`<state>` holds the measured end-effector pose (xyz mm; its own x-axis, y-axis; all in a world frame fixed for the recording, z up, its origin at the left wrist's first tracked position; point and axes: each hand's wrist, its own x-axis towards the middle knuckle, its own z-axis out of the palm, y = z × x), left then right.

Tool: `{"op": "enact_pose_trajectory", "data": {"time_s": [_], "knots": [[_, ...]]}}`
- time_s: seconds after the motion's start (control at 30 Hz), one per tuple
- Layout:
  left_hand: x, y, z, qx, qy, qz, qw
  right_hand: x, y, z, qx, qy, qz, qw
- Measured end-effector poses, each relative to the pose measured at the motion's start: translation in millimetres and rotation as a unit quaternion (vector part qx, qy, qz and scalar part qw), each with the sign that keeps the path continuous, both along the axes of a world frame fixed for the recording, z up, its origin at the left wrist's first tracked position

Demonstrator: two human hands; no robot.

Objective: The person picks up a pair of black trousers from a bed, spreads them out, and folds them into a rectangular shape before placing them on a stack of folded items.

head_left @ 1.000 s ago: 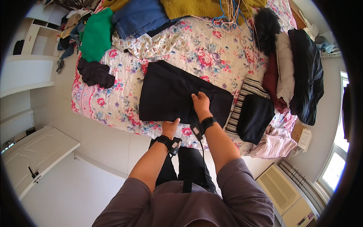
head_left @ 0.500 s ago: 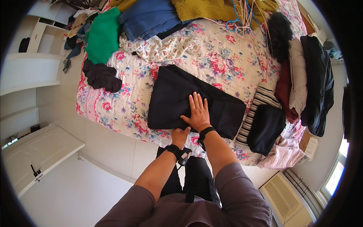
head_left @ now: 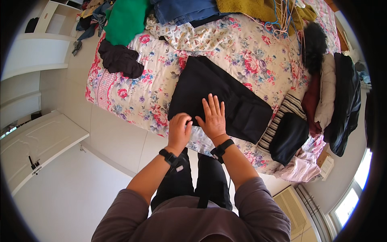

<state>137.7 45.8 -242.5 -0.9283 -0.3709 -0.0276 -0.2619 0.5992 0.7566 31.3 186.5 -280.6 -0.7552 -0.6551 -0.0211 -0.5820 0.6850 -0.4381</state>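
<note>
A folded black garment (head_left: 217, 90) lies on the floral bed cover, close to the bed's near edge. My right hand (head_left: 213, 119) rests flat on its near part, fingers spread, holding nothing. Just to the left, my left hand (head_left: 178, 131) is at the garment's near edge, its fingers curled in toward the thumb. Whether cloth is pinched between them is hidden. Both wrists wear black bands. To the right of the garment lie a black-and-white striped knit piece (head_left: 282, 117) and a rolled black garment (head_left: 289, 137) partly on top of it.
Green cloth (head_left: 125, 22), folded denim (head_left: 183, 11), a patterned white cloth (head_left: 193, 37) and a mustard fleece (head_left: 246, 9) lie along the far side. A dark crumpled cloth (head_left: 120, 59) is at left. Hangers (head_left: 284, 22) and folded jackets (head_left: 342, 101) lie at right.
My view has shifted, so the bed's things sit differently in it. My left hand has come up from below the garment's edge, fingers now curled higher. My right hand still lies flat on the garment.
</note>
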Motion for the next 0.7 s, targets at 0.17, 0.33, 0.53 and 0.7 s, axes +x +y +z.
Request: {"op": "enact_pose_trajectory", "data": {"time_s": [0.17,0.33,0.53,0.7], "knots": [[-15,-19,-37,-0.196,-0.086,-0.162,0.963,5,5,-19,0.073,-0.035,-0.009,0.997],[-16,-33,-64,-0.218,-0.107,-0.225,0.944,-7,3,-28,0.110,-0.040,-0.022,0.993],[-27,-41,-35,-0.166,-0.114,-0.243,0.949,-10,6,-10,0.089,-0.058,-0.022,0.994],[-99,-53,-27,-0.216,-0.021,-0.244,0.945,-10,5,-1,0.022,-0.017,-0.114,0.993]]}}
